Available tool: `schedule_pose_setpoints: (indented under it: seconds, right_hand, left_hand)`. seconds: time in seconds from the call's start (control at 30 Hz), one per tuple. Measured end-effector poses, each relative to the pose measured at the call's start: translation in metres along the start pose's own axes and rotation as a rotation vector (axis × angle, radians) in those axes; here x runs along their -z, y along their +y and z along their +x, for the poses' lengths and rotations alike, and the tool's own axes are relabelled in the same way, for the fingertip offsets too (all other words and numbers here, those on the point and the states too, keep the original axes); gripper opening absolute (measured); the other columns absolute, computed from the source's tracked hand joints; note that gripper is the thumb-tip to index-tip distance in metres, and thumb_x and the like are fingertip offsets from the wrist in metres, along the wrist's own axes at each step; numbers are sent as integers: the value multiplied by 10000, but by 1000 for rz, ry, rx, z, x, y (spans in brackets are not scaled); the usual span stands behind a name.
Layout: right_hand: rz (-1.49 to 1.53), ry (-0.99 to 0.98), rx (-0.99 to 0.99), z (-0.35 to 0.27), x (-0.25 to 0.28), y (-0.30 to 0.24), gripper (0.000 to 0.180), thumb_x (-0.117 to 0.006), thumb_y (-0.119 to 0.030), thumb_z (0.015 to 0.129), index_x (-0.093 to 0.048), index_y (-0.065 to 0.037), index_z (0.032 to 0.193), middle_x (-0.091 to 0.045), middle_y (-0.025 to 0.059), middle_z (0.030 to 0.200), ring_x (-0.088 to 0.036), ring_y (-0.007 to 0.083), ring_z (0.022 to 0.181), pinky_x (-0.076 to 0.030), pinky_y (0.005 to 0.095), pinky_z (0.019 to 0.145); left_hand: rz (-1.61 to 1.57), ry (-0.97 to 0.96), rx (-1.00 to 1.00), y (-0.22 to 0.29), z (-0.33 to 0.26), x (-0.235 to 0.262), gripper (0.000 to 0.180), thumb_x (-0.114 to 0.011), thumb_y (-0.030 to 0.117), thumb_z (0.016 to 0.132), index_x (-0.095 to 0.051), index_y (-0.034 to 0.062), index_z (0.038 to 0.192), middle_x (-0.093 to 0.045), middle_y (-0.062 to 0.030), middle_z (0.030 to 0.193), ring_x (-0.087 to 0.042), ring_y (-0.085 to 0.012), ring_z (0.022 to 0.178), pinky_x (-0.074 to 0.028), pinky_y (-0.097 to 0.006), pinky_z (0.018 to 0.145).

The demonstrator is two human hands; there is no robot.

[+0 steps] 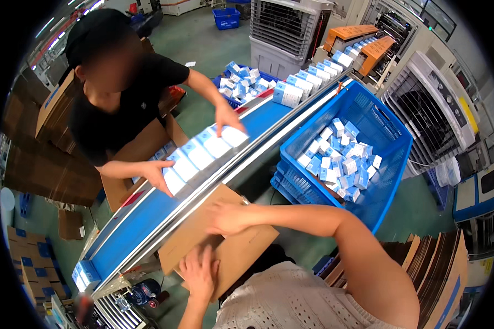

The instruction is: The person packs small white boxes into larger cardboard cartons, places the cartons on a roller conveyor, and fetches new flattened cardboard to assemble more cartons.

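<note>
A brown cardboard box (250, 244) stands before me, beside the near edge of the conveyor, with its flaps partly folded. My left hand (199, 270) presses on its near flap, fingers spread and bent. My right hand (228, 217) reaches across and lies on the far part of the cardboard, fingers stretched out toward the left and slightly blurred. Between the hands a dark gap shows in the box. Across the conveyor, a co-worker's two hands (225, 118) squeeze a row of white-and-blue small cartons (200, 155) from both ends.
The blue conveyor belt (148, 222) runs diagonally, carrying several cartons (299, 88) at its upper end. To the right stands a blue crate (392, 129) of loose cartons. Flat cardboard sheets (433, 274) lean at lower right. Air coolers (428, 104) and a packing machine (368, 46) stand beyond.
</note>
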State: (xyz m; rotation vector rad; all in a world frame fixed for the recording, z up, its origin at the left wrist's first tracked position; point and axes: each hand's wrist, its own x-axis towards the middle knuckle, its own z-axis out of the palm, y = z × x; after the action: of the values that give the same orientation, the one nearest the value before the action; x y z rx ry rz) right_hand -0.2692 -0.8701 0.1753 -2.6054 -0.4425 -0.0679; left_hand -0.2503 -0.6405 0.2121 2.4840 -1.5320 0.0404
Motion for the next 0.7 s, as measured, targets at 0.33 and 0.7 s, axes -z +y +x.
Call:
schedule_pose_setpoints:
  seconds: [0.33,0.7]
  right_hand:
    - [266,589,-619,-24,-46,60,351,-476,-306,861,-562,29,799,-582,179,808,-530,323,824,-427,404,723]
    - [1666,-125,-306,-21,-7,-47,436,-529,-51,785,-361,-9,1185,-466,86,1149,-448,157,1076,-379,292,895]
  left_hand:
    - [-238,386,660,-179,-180,-77,503,-310,269,927,-259,-58,1305,-280,-207,1360,-268,-336,1255,-191,-394,1028]
    - [-2112,376,1123,-154,-237,-50,657,-327,523,881,-256,55,1337,-368,-158,1323,-380,-271,1189,-296,-396,978]
